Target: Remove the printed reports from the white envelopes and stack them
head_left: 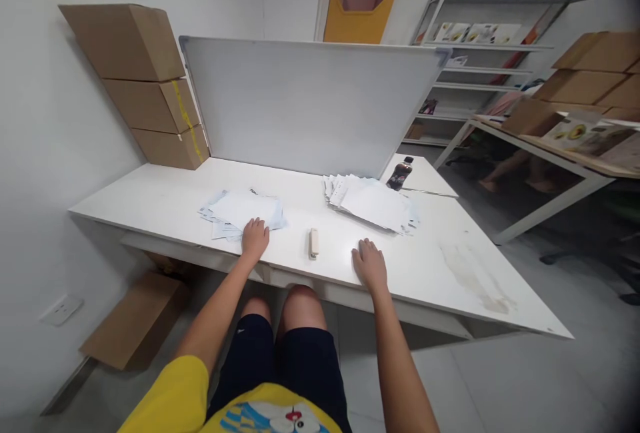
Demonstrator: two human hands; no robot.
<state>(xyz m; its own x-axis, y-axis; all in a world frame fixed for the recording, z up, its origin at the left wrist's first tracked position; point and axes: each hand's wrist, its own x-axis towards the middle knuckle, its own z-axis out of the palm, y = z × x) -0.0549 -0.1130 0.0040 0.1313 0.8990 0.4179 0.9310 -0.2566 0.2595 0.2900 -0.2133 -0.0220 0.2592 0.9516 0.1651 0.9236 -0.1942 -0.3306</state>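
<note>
My left hand [255, 240] rests palm down at the lower right edge of a loose pile of papers [243, 210], its fingertips touching the sheets; nothing is held in it. My right hand [371, 264] lies on the white table [300, 190] near the front edge, fingers spread and holding nothing. Between the hands, nearer the right one and apart from both, a small cream stapler [314, 244] stands lengthwise. A thicker, fanned stack of papers [375, 203] lies behind my right hand.
A dark drink bottle [400, 174] stands behind the thicker stack. A whiteboard [305, 100] leans upright along the table's back. Stacked cardboard boxes [170, 106] stand at the back left. Another table [545, 143] with boxes is at the right, with a person's legs [515, 170] beyond it.
</note>
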